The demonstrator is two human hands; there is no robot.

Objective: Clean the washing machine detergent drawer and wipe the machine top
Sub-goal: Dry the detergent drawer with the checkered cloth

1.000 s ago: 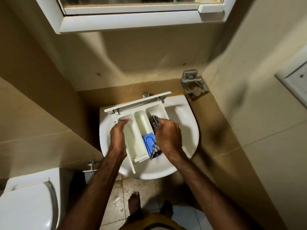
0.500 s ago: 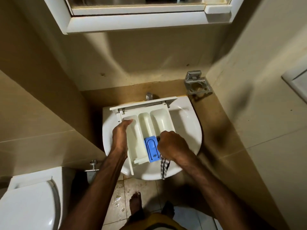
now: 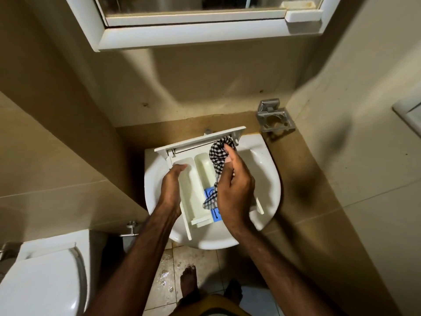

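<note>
A white detergent drawer [image 3: 193, 185] with three compartments lies across a white basin [image 3: 266, 176], its front panel toward the wall. My left hand [image 3: 172, 187] grips the drawer's left wall. My right hand [image 3: 234, 185] holds a black-and-white checked cloth [image 3: 218, 156] and presses it into the far end of the right compartment. The cloth trails down over the blue siphon insert [image 3: 210, 195], which my right hand partly hides.
A white toilet [image 3: 43, 277] stands at lower left. A metal holder [image 3: 274, 118] is fixed to the wall behind the basin. A white mirror cabinet [image 3: 193, 30] hangs above. The floor tiles [image 3: 168, 272] below the basin are wet, near my bare feet.
My right hand has carried the cloth from the near end of the drawer, by the blue insert, up to the far end of the right compartment. My left hand keeps its grip.
</note>
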